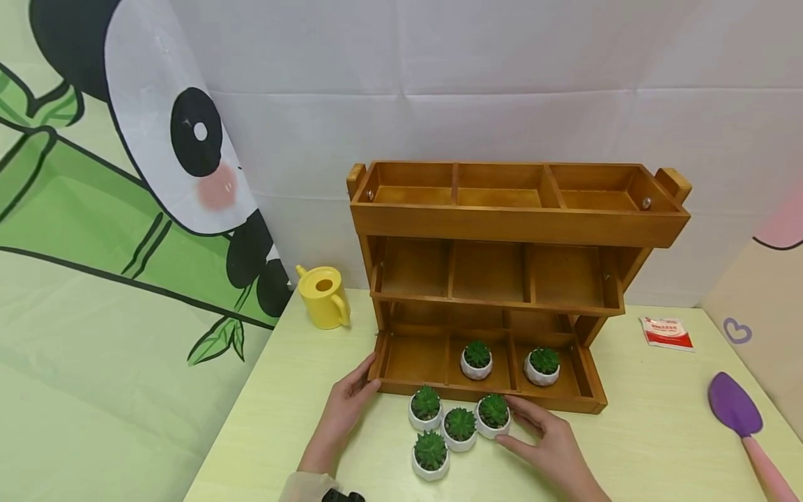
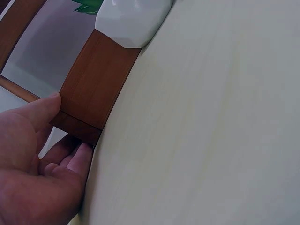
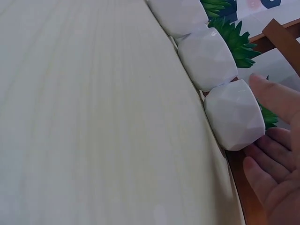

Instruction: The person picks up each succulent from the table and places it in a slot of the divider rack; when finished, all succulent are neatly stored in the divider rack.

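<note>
My left hand [image 1: 351,401] grips the left front corner of the bottom tier of a brown wooden three-tier shelf [image 1: 521,222], the thumb against the corner and the fingers curled at its side. My right hand [image 1: 552,443] is at the right side of a succulent in a white faceted pot [image 1: 493,416], thumb and fingers spread to either side of it. This pot stands on the table against another potted succulent [image 1: 460,429]. Two more potted succulents [image 1: 426,408] [image 1: 430,456] stand to their left. In the right wrist view, my fingertips lie close beside the nearest pot [image 3: 234,115].
Two potted succulents [image 1: 477,360] [image 1: 542,367] sit in the bottom tier's middle and right compartments. A yellow watering can [image 1: 325,298] stands left of the shelf. To the right lie a red-and-white packet [image 1: 667,333] and a purple trowel with a pink handle [image 1: 735,404].
</note>
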Motion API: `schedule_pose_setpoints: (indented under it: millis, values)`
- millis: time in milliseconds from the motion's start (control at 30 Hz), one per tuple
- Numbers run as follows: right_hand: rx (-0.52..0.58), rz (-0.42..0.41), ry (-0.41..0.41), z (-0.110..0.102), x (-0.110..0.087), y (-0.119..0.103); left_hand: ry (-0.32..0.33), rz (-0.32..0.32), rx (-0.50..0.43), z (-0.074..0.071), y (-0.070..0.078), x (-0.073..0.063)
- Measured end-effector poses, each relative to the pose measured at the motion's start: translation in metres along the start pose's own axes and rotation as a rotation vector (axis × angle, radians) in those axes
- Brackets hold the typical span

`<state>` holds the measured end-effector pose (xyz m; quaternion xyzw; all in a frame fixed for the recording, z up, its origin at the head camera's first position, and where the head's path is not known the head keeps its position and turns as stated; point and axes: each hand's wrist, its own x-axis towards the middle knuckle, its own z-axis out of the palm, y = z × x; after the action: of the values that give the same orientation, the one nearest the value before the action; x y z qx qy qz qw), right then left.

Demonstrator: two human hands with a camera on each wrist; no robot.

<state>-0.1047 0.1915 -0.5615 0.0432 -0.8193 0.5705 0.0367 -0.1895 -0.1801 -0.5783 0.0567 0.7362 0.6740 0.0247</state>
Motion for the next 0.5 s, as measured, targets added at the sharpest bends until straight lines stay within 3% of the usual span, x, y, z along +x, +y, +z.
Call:
schedule_pose_setpoints:
  millis: [500]
  values:
    - [-0.081, 0.050, 0.061, 0.0100, 0.0036, -0.0004, 0.006, -0.021, -0.004, 0.0006, 0.0002, 0.0003]
